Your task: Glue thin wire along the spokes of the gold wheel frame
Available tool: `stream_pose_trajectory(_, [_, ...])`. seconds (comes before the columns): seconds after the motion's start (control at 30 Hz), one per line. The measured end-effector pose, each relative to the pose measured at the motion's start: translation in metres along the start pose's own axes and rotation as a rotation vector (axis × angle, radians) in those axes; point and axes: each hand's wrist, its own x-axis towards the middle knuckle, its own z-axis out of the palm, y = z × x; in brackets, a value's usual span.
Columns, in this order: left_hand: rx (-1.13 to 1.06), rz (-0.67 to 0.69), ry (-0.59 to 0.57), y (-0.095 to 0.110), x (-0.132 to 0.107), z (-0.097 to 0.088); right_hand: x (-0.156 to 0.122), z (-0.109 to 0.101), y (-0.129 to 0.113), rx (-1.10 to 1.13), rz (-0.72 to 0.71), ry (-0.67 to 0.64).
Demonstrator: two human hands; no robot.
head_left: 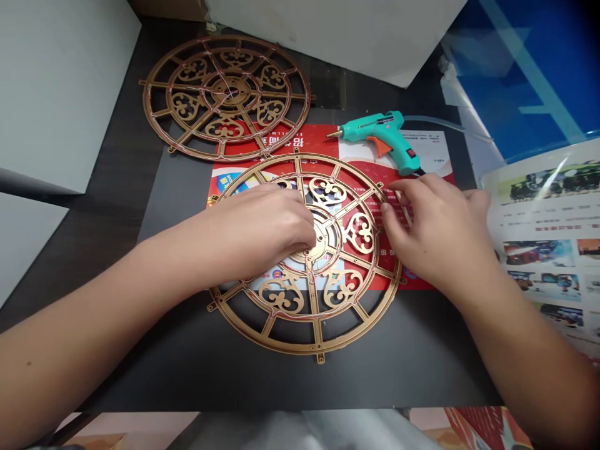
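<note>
Wires [290, 316], thin and red and white, run along a big gold wheel [320, 249] that lies on the bench [412, 375], right in front of the person. It probably lies flat with this side up so both hands can get at the wires. The left hand [276, 219] reaches over the middle of the wheel, maybe to keep it steady. Its fingers curl down, but the tips are hidden, so I cannot tell if they pinch anything. The right hand [438, 219] is by the wheel's right edge, with a gap between thumb and first finger. A thin pale thing [404, 209] shows there, too small to name, and I cannot tell if the hand grips it. Under part of the wheel is a red and white sheet [323, 147], perhaps to keep the bench clean. Just past the right hand, a green glue gun [382, 132] lies on its side, maybe so it is quick to grab. Farther back lies another gold wheel [221, 89] with wires, likely out of the way, and behind it stands a big white box [319, 37].
</note>
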Motion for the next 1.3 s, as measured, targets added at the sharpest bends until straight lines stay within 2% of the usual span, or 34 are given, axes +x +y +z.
stream_pose_trajectory(0.13, [-0.014, 0.058, -0.084, 0.001, 0.002, -0.008, 0.006, -0.003, 0.002, 0.025, 0.075, -0.107])
stream_pose_trajectory(0.37, [-0.021, 0.056, -0.093, -0.001, 0.001, -0.012, 0.007, 0.008, -0.001, 0.064, 0.107, 0.001])
stream_pose_trajectory(0.5, [-0.024, 0.025, -0.110, 0.000, 0.001, -0.013, 0.005, 0.007, -0.001, 0.109, 0.131, 0.046])
stream_pose_trajectory(0.77, [-0.052, -0.071, -0.153, 0.018, -0.001, -0.021, 0.005, -0.002, -0.001, 0.180, 0.158, 0.068])
stream_pose_trajectory(0.9, [-0.091, -0.041, -0.168, 0.018, 0.001, -0.020, 0.005, -0.006, -0.002, 0.192, 0.165, 0.078])
stream_pose_trajectory(1.07, [-0.110, 0.021, -0.130, 0.016, 0.001, -0.020, 0.004, -0.007, -0.002, 0.185, 0.175, 0.071])
stream_pose_trajectory(1.3, [-0.154, 0.013, -0.157, 0.016, -0.002, -0.024, 0.005, -0.005, 0.000, 0.170, 0.163, 0.082])
